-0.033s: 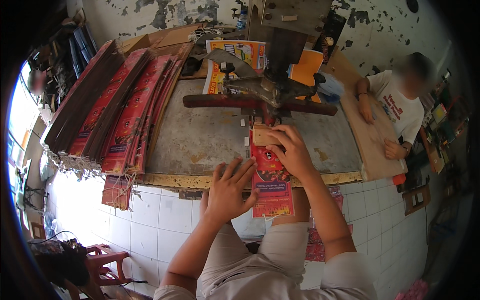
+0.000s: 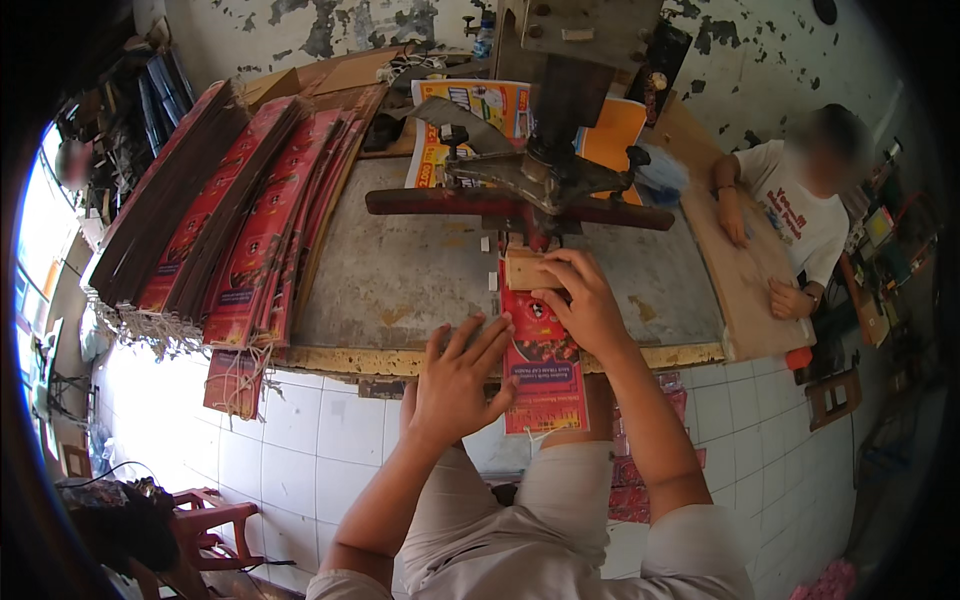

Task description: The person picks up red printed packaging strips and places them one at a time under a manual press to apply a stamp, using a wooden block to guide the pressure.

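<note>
left hand (image 2: 458, 375): back up, fingers spread toward far right | right hand (image 2: 582, 303): farther, fingers bent, thumb opposed | left forearm (image 2: 388, 497) slants right, right forearm (image 2: 662, 430) left

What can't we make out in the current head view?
All in the head view:
Part of the red printed strip: hidden under the wooden block.
Block's right end: covered by the right hand.
Palm of the left hand: turned away.
Some red items on the floor: behind the right forearm.
Pink bundle: cut off by the lower edge.
Face of the co-worker: blurred.
</note>
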Motion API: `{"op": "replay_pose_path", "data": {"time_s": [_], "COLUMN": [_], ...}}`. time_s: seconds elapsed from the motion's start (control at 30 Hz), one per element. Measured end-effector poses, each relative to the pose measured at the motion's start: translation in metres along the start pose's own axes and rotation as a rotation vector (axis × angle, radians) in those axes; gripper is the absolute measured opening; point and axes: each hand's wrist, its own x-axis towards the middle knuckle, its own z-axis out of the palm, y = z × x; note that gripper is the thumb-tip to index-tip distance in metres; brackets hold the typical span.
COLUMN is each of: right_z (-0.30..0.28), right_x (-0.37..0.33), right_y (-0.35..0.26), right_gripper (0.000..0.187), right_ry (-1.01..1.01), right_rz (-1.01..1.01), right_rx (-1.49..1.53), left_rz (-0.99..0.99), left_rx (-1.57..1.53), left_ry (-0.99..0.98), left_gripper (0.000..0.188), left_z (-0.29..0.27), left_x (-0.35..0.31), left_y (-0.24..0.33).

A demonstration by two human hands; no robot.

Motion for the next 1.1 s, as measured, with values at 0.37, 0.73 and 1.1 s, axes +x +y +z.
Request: {"op": "replay_pose_path", "data": {"time_s": [0.37, 0.73, 1.1], "right_z": [-0.026, -0.203, -0.227], "right_x": [-0.046, -0.145, -0.162], "right_y": [-0.029, 0.172, 0.262], "right_gripper": [0.040, 0.039, 0.044], "right_ry": [-0.051, 0.256, 0.289], "right_rz": [0.087, 0.545, 0.680], "right_rx": [0.093, -0.278, -0.599], "left_rz": [-0.002, -0.041, -0.044], "left_rx": [0.073, 0.176, 0.221], "left_ry": [0.061, 0.259, 0.295], "left_gripper": [0.063, 0.061, 0.061], "left_z": [0.015, 0.069, 0.075], "left_x": [-0.021, -0.075, -0.081], "left_y": [-0.007, -0.022, -0.029]}}
